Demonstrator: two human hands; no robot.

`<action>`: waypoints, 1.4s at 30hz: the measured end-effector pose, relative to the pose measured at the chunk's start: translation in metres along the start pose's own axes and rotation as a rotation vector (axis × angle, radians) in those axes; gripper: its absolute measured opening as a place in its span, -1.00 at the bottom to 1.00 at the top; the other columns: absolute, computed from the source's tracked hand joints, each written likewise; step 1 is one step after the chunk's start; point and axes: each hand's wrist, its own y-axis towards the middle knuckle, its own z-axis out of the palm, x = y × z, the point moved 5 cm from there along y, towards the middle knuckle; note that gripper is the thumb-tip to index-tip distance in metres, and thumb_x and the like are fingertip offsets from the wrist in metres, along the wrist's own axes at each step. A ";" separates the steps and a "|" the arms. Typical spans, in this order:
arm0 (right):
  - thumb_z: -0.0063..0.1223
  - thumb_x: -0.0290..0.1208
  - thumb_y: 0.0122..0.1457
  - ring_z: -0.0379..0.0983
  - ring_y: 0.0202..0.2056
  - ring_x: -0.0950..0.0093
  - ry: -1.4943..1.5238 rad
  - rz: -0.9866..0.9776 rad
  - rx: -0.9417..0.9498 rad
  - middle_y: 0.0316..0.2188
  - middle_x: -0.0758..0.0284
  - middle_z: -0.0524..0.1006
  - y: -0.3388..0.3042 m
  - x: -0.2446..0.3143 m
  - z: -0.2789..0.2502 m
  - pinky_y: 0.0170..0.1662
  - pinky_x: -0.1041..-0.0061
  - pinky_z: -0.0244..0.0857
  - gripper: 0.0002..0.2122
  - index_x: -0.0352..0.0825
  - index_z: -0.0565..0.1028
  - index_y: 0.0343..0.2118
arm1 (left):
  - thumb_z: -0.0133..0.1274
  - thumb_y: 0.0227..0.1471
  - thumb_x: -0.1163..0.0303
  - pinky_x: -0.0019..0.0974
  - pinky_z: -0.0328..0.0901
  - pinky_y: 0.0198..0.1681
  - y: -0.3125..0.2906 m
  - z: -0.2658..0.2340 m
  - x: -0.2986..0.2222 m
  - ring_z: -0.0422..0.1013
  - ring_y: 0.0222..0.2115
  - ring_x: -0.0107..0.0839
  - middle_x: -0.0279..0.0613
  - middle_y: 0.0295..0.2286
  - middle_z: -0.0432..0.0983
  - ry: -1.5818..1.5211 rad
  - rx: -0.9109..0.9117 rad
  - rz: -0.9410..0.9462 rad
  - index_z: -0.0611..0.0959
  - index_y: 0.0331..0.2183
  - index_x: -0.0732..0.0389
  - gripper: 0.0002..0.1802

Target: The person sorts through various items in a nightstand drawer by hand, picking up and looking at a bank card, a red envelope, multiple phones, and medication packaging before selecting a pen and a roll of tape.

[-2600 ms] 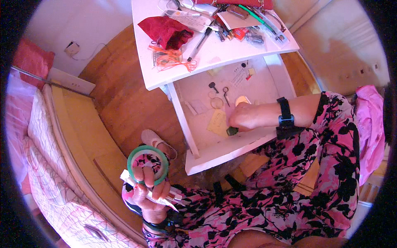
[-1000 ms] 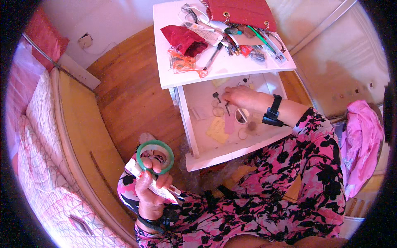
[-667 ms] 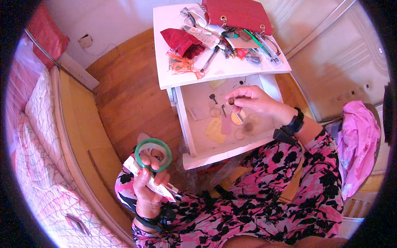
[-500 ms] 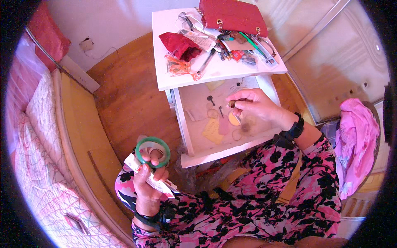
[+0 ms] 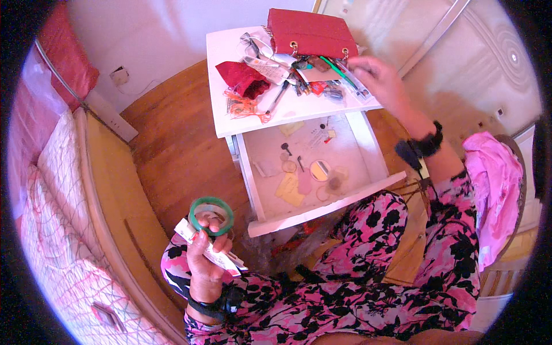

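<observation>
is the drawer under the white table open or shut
Open. The drawer is pulled out toward the person, its inside showing a key, a round mirror and yellow paper.

A flat white packet (image 5: 210,253) with pink edging sits in the left hand (image 5: 205,261), under a green ring (image 5: 211,215); its print is unreadable

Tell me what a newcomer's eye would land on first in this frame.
Probably the green bangle that the left hand holds up over the lap, together with a slim white packet. Next comes the open white drawer at centre, strewn with small items, under a cluttered white tabletop that carries a red handbag. The right hand hovers at the tabletop's right edge.
</observation>
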 end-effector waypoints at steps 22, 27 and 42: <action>0.05 -0.44 -0.08 0.39 -0.24 0.31 -0.662 -0.822 0.287 -0.30 0.31 0.45 -0.046 0.000 0.101 -0.22 0.42 0.29 -0.80 -0.28 0.49 -0.33 | 0.08 -0.09 0.34 -0.47 0.21 -0.65 -0.001 -0.008 -0.008 0.20 -0.70 -0.55 -0.26 -0.44 0.36 0.021 -0.046 0.042 0.40 -0.31 0.13 -0.74; 0.06 -0.39 -0.09 0.35 -0.15 0.26 -0.636 -0.385 0.590 -0.24 0.22 0.44 -0.076 -0.090 0.130 -0.10 0.37 0.24 -0.68 -0.30 0.42 -0.21 | 0.05 -0.06 0.34 -0.46 0.20 -0.65 -0.002 -0.003 -0.005 0.20 -0.70 -0.55 -0.25 -0.44 0.36 0.004 -0.046 0.031 0.37 -0.32 0.13 -0.75; 0.07 -0.16 -0.05 0.18 0.01 0.18 -0.890 0.069 0.451 -0.04 0.06 0.28 -0.019 -0.168 0.115 0.10 0.27 0.00 -0.49 -0.33 0.27 -0.06 | 0.01 -0.03 0.37 -0.44 0.21 -0.60 0.007 0.001 0.001 0.23 -0.69 -0.54 -0.26 -0.43 0.31 -0.055 -0.024 -0.028 0.34 -0.32 0.13 -0.78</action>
